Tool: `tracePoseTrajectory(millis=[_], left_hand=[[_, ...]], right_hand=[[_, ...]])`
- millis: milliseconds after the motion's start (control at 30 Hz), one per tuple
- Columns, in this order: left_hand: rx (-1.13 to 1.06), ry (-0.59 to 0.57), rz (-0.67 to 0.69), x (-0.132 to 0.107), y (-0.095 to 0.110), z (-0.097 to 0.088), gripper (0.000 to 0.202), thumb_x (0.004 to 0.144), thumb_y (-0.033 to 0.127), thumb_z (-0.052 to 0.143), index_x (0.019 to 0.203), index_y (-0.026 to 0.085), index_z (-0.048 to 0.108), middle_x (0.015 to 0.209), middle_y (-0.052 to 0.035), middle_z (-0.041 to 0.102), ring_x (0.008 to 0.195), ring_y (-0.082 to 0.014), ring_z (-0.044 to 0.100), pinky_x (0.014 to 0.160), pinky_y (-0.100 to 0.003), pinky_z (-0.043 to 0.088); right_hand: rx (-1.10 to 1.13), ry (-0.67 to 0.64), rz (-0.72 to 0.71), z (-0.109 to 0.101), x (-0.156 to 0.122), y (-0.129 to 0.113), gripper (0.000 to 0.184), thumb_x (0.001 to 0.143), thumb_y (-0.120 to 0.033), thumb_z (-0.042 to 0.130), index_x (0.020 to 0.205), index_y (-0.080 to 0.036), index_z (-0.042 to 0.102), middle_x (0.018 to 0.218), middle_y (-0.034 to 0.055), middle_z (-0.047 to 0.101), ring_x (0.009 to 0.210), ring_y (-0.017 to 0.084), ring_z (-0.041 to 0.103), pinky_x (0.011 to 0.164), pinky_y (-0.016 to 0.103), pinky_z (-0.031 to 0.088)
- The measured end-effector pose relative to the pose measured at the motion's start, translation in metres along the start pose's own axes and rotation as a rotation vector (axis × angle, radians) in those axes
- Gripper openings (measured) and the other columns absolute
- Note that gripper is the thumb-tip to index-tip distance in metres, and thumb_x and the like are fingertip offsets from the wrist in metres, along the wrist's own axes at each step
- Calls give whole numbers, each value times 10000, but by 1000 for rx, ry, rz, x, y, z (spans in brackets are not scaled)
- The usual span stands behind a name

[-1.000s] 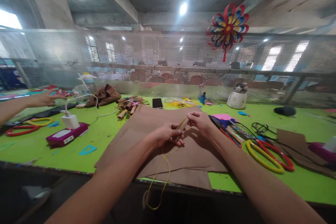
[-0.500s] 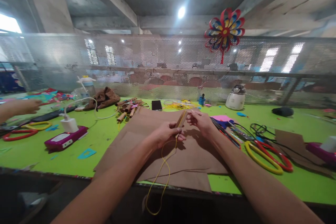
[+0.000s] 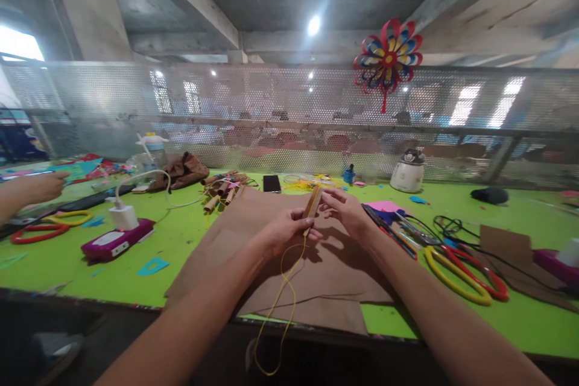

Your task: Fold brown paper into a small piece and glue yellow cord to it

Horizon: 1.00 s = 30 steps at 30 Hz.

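Note:
My left hand (image 3: 289,229) is closed around a slim brown paper tube (image 3: 312,208), which slants up and away from me. A yellow string (image 3: 286,280) runs along the tube, and its loose part hangs in a loop past the table's front edge. Beside the tube's upper end is my right hand (image 3: 346,211), its fingers bent and a little apart. Whether its fingertips touch the tube or the string is hard to see. Large sheets of brown paper (image 3: 257,211) lie flat under both hands.
Several rolled brown tubes (image 3: 226,187) and a phone (image 3: 272,184) lie behind the paper. Yellow-and-red scissors (image 3: 456,274) and cables are on the right; a purple power strip (image 3: 118,238) is on the left. Another person's hand (image 3: 43,187) reaches in at far left.
My right hand's fingers have loosened slightly beside the tube's upper end. The left hand keeps its hold. The whole view has shifted a little.

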<state>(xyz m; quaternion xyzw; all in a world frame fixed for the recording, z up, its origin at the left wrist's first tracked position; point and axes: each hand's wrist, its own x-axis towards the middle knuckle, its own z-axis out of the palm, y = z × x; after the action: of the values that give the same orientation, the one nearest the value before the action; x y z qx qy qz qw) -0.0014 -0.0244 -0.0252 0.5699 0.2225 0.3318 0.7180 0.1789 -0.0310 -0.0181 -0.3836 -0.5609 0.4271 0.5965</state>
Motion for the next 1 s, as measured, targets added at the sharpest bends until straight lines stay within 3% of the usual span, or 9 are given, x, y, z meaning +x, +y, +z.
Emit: tracePoseTrajectory(millis=[200, 467, 600, 767, 900, 1000], left_hand=[[-94, -74, 16, -4, 12, -1, 254, 756, 159, 617, 994, 79, 577, 786, -87, 632, 674, -125, 613, 691, -258, 472], [-117, -168, -8, -8, 16, 3, 235, 784, 158, 582, 1010, 92, 585, 867, -109, 624, 735, -143, 613, 714, -277, 462], [-136, -118, 35, -7, 16, 4, 249, 781, 159, 588, 1019, 86, 594, 911, -125, 635, 779, -157, 617, 742, -278, 460], [-138, -21, 92, -3, 17, -2, 236, 771, 151, 598, 996, 83, 603, 927, -123, 647, 815, -159, 617, 754, -271, 464], [-143, 16, 135, -1, 15, -7, 218, 775, 137, 589, 990, 96, 596, 944, -111, 652, 804, -143, 622, 756, -265, 472], [-146, 29, 112, 0, 13, -9, 213, 796, 165, 567, 1003, 114, 583, 936, -110, 653, 744, -146, 628, 718, -298, 495]], right_hand=[[201, -110, 26, -4, -1, -8, 422, 614, -139, 596, 1035, -170, 615, 755, 35, 633, 606, 115, 539, 570, 259, 410], [230, -247, 154, 4, -6, -16, 149, 641, -208, 652, 771, -138, 638, 721, 48, 632, 634, 123, 560, 648, 291, 451], [255, -298, 220, 3, -9, -18, 223, 606, -157, 650, 827, -126, 649, 730, 63, 642, 647, 136, 571, 627, 289, 461], [173, -408, 256, -4, -10, -21, 413, 599, -102, 584, 1003, -159, 649, 845, 74, 659, 491, 73, 480, 440, 225, 392], [168, -465, 303, 11, -16, -15, 438, 571, -96, 636, 1001, -178, 636, 887, 52, 643, 516, 66, 505, 476, 228, 430], [183, -431, 282, 29, -22, -3, 333, 571, -140, 681, 898, -168, 628, 744, 5, 615, 548, 86, 547, 539, 249, 469]])
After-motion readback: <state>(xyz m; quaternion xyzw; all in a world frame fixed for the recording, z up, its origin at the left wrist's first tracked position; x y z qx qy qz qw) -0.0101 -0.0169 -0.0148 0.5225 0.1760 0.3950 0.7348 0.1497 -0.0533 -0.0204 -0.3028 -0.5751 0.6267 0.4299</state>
